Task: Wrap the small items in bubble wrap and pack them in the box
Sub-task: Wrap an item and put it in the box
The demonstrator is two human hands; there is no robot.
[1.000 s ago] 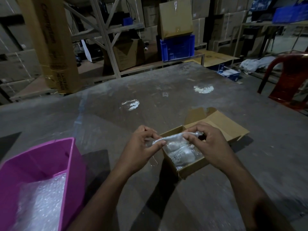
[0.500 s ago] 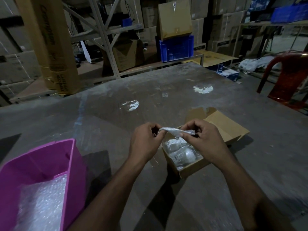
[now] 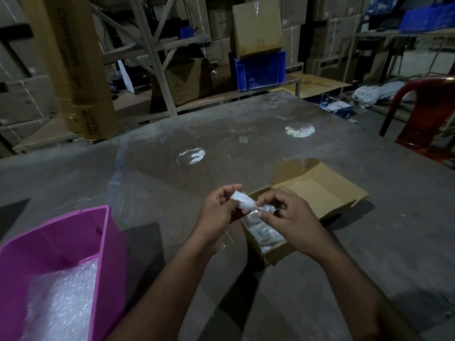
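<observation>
A small item rolled in bubble wrap [image 3: 246, 202] is held between both hands, just above the near-left corner of the open cardboard box [image 3: 320, 193]. My left hand [image 3: 216, 215] pinches its left end and my right hand [image 3: 288, 217] grips its right end. Inside the box lie wrapped items [image 3: 264, 233], partly hidden by my right hand. The box flap is folded out to the right. A pink bin [image 3: 61, 237] at the near left holds a pile of bubble wrap [image 3: 61, 299].
The box and bin stand on a scuffed grey table [image 3: 246, 148]. A red plastic chair [image 3: 426, 114] stands off the table's right side. Beyond the far edge are a tall cardboard carton [image 3: 73, 67], metal racking, a blue crate [image 3: 258, 67] and stacked boxes.
The wrapped item has been gathered shorter and tighter between my hands, and both hands have drawn closer together over the box's left corner.
</observation>
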